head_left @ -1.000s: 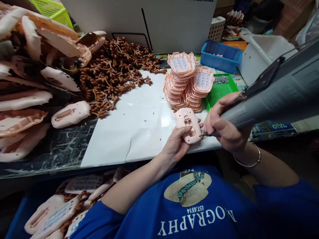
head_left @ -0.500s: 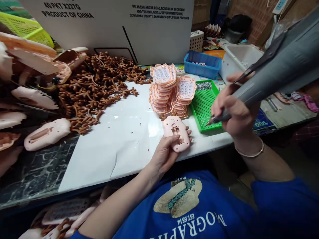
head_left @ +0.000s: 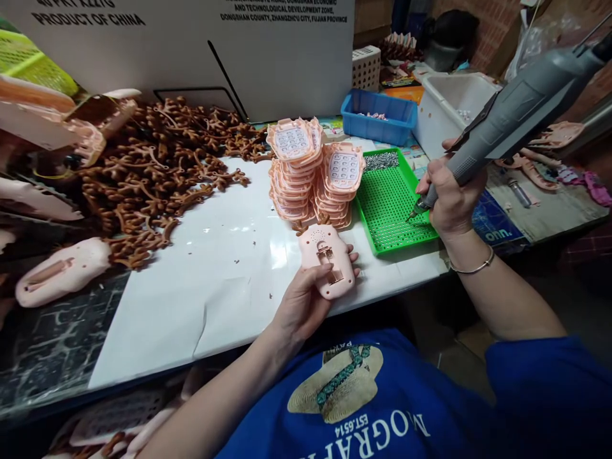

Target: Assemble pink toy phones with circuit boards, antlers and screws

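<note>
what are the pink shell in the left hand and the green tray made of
Pink shell: looks like moulded plastic, matte, with smooth rounded edges and moulded holes. Green tray: likely glossy plastic, a moulded grid of small holes.

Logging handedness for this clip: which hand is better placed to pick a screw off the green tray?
Right, probably. The right hand grips the electric screwdriver with its tip over the green tray. The left hand is full, holding the pink shell beside it.

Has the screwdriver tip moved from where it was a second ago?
Yes. The screwdriver in the right hand left the pink shell in the left hand and moved right, over the green tray.
</note>
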{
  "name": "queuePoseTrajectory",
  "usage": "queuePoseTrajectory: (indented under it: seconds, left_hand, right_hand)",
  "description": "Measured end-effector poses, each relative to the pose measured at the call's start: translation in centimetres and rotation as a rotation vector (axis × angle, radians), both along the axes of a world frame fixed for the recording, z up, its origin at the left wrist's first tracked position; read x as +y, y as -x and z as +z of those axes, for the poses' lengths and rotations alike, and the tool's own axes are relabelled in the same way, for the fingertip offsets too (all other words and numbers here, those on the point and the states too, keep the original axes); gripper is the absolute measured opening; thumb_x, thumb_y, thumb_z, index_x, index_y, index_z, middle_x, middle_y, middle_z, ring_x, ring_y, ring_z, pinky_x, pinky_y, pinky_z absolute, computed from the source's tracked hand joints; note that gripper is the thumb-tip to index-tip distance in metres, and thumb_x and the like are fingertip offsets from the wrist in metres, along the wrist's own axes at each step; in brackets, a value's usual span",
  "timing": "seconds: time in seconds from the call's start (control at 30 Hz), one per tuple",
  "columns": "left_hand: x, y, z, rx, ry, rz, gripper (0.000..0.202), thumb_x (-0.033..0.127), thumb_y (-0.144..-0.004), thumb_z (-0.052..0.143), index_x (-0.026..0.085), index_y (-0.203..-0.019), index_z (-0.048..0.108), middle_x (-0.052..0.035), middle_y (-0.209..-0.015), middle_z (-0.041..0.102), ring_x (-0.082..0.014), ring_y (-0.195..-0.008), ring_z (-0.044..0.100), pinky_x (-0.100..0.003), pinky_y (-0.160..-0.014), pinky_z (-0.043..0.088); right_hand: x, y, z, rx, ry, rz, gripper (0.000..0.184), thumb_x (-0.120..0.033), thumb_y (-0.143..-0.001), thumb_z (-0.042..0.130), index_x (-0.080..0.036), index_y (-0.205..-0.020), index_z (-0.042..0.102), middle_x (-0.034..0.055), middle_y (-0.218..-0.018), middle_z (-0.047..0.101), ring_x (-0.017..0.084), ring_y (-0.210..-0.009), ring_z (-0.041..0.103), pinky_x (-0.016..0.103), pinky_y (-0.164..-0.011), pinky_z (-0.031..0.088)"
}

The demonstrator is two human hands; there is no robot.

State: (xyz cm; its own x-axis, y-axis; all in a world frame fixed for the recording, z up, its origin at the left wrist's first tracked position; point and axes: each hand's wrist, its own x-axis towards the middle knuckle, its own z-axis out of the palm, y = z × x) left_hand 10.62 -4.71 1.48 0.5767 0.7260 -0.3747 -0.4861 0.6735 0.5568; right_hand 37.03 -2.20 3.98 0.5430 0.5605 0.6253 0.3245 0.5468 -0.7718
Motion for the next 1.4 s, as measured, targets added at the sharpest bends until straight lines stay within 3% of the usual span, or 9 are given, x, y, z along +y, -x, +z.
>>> queuePoseTrajectory:
  seconds: [0.3,0.47,0.6,0.73,0.93,1.1,1.4]
  left_hand:
    - [0.0,-0.1,-0.2,-0.018,-0.009,0.007,0.055,0.01,-0.078,0.069,0.013,-0.132,0.059,-0.014,-0.119,0.073,-0.0294,-0.111,0.071,-0.049,-0.102,0.057]
    - [-0.1,-0.2,-0.6,-0.031,-0.025,0.015,0.049,0.012,-0.078,0.071,0.012,-0.126,0.063,-0.0143,-0.118,0.073,-0.0281,-0.109,0.071,-0.043,-0.096,0.06]
    - [-0.3,-0.5,-0.9,-0.085,-0.03,-0.004,0.034,0.014,-0.082,0.069,0.01,-0.116,0.068,-0.0147,-0.111,0.075,-0.0252,-0.101,0.073,-0.039,-0.089,0.061]
    - [-0.4,-0.6,-1.2,-0.124,-0.02,0.022,0.031,0.015,-0.08,0.07,0.012,-0.11,0.07,-0.0123,-0.111,0.075,-0.0248,-0.1,0.072,-0.037,-0.086,0.061]
    - [-0.4,-0.8,-1.1,-0.125,0.014,0.063,0.027,0.014,-0.072,0.074,0.011,-0.099,0.072,-0.0072,-0.094,0.076,-0.0183,-0.086,0.071,-0.029,-0.081,0.056]
    - [-0.4,-0.8,-0.9,-0.122,0.032,0.079,0.021,0.011,-0.065,0.077,0.011,-0.085,0.07,-0.0037,-0.082,0.074,-0.0146,-0.077,0.067,-0.026,-0.078,0.054]
    - [-0.4,-0.7,-0.6,-0.144,0.048,0.06,0.023,0.01,-0.063,0.076,0.011,-0.085,0.067,-0.0019,-0.077,0.071,-0.013,-0.069,0.064,-0.025,-0.07,0.052]
  right_hand:
    - [-0.1,0.2,-0.1,0.029,-0.024,0.013,0.031,-0.043,-0.077,0.078,-0.034,-0.1,0.059,-0.0106,-0.059,0.055,0.013,-0.046,0.048,0.035,-0.053,0.043]
    - [-0.1,0.8,1.8,0.041,-0.1,0.016,0.032,-0.041,-0.073,0.079,-0.03,-0.097,0.06,-0.0099,-0.059,0.051,0.013,-0.041,0.047,0.033,-0.046,0.039]
    - [-1.4,4.3,4.7,0.065,-0.097,0.106,0.02,-0.035,-0.078,0.075,-0.034,-0.094,0.063,-0.0075,-0.058,0.047,0.014,-0.042,0.044,0.034,-0.044,0.037]
    - [-3.6,9.5,6.1,0.158,-0.108,0.339,0.021,-0.034,-0.075,0.076,-0.029,-0.094,0.067,-0.0068,-0.056,0.046,0.012,-0.039,0.041,0.032,-0.037,0.032]
    - [-5.3,14.5,5.1,0.223,0.003,0.624,0.033,-0.038,-0.076,0.077,-0.031,-0.104,0.062,-0.0085,-0.059,0.053,0.011,-0.037,0.043,0.028,-0.037,0.037]
    - [-4.8,15.3,4.5,0.253,0.015,0.655,0.031,-0.037,-0.076,0.077,-0.031,-0.102,0.063,-0.009,-0.058,0.053,0.01,-0.038,0.044,0.026,-0.038,0.039]
    - [-4.7,15.1,3.3,0.208,0.042,0.668,0.034,-0.041,-0.078,0.077,-0.034,-0.107,0.061,-0.0088,-0.058,0.052,0.01,-0.037,0.043,0.027,-0.038,0.037]
